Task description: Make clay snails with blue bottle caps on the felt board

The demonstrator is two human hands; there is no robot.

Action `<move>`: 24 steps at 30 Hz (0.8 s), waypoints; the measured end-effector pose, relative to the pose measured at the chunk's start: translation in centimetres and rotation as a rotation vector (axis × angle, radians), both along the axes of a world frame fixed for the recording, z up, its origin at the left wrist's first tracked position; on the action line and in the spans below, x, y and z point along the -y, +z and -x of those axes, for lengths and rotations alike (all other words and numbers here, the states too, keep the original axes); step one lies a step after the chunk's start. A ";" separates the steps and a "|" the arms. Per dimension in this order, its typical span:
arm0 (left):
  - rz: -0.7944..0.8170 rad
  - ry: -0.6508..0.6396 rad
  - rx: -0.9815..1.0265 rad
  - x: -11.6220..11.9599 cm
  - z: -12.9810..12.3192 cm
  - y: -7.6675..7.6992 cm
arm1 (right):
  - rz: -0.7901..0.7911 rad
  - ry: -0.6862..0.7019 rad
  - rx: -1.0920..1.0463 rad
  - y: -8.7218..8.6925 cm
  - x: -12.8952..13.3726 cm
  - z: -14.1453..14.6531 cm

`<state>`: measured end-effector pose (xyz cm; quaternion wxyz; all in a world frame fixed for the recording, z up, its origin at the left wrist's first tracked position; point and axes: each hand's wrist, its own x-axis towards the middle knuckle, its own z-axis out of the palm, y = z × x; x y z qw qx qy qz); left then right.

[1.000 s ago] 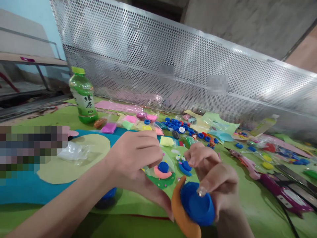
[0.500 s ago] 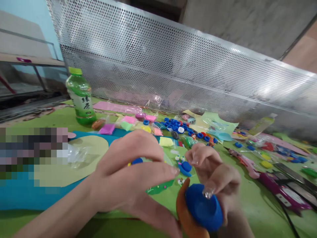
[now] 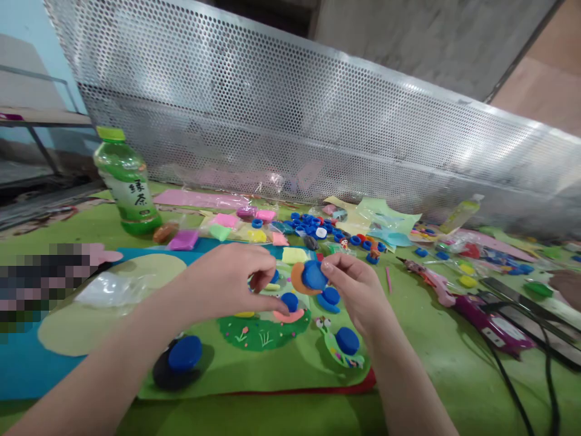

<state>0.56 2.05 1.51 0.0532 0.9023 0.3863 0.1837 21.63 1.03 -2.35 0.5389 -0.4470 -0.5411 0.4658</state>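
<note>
My right hand [image 3: 356, 287] pinches a blue bottle cap [image 3: 315, 275] joined to a curved orange clay piece [image 3: 298, 278], held up over the green sheet [image 3: 272, 378]. My left hand [image 3: 238, 275] hovers to its left, thumb and curled fingers apart. Its thumb tip overlaps a pink clay snail [image 3: 297, 316] with a blue cap shell; I cannot tell whether they touch. Near my right wrist lies a light green clay snail [image 3: 333, 351], with a blue clay snail [image 3: 329, 301] behind it. Beside my left forearm sits a black clay piece [image 3: 167, 369] topped by a blue cap.
A green tea bottle [image 3: 127, 188] stands at the back left before a perforated metal panel [image 3: 272, 103]. Blue caps [image 3: 308, 225] and clay packets [image 3: 184, 240] lie along the back. On the right rest a purple corded glue gun [image 3: 494, 327] and a phone-like dark slab [image 3: 521, 303].
My right hand has carried the orange piece with its blue cap forward, away from me. My left hand has drawn away from it, towards the pink snail. The snails nearer me have come into view.
</note>
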 end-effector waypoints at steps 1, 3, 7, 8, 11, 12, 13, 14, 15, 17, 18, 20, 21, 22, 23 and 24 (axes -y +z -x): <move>-0.021 -0.011 -0.018 0.0 -0.2 -0.1 | 0.009 0.009 0.001 0.0 0.0 0.1; -0.086 -0.037 -0.030 0.1 -0.6 -0.4 | 0.014 0.047 0.003 0.0 0.0 0.2; -0.221 -0.072 -0.040 0.2 -1.0 -0.6 | 0.018 0.111 0.037 0.2 0.0 0.4; -0.247 -0.079 -0.044 0.2 -1.0 -0.6 | 0.019 0.119 0.044 0.2 0.1 0.5; -0.335 -0.080 -0.038 0.3 -1.1 -0.6 | 0.028 0.111 0.056 0.2 0.1 0.7; -0.370 -0.071 -0.029 0.4 -1.2 -0.6 | 0.032 0.097 0.058 0.2 0.1 0.7; -0.407 -0.056 -0.018 0.4 -1.3 -0.7 | 0.035 0.087 0.060 0.2 0.1 0.8; -0.447 -0.036 -0.006 0.4 -1.3 -0.8 | 0.036 0.084 0.063 0.2 0.1 0.8; -0.487 -0.017 0.005 0.4 -1.4 -0.9 | 0.036 0.085 0.066 0.2 0.1 0.9; -0.553 0.012 0.014 0.5 -1.5 -1.0 | 0.035 0.104 0.074 0.2 0.1 0.9; -0.577 0.017 0.012 0.5 -1.5 -1.1 | 0.036 0.110 0.077 0.2 0.1 0.9; -0.609 0.020 0.004 0.5 -1.6 -1.3 | 0.038 0.111 0.081 0.2 0.1 1.0; -0.617 0.027 -0.002 0.6 -1.6 -1.3 | 0.039 0.114 0.081 0.2 0.1 1.0; -0.625 0.037 -0.008 0.6 -1.6 -1.4 | 0.042 0.119 0.081 0.2 0.2 1.0; -0.635 0.042 -0.012 0.7 -1.7 -1.4 | 0.043 0.122 0.080 0.2 0.2 1.0; -0.642 0.042 -0.015 0.7 -1.7 -1.5 | 0.045 0.127 0.082 0.2 0.2 0.9</move>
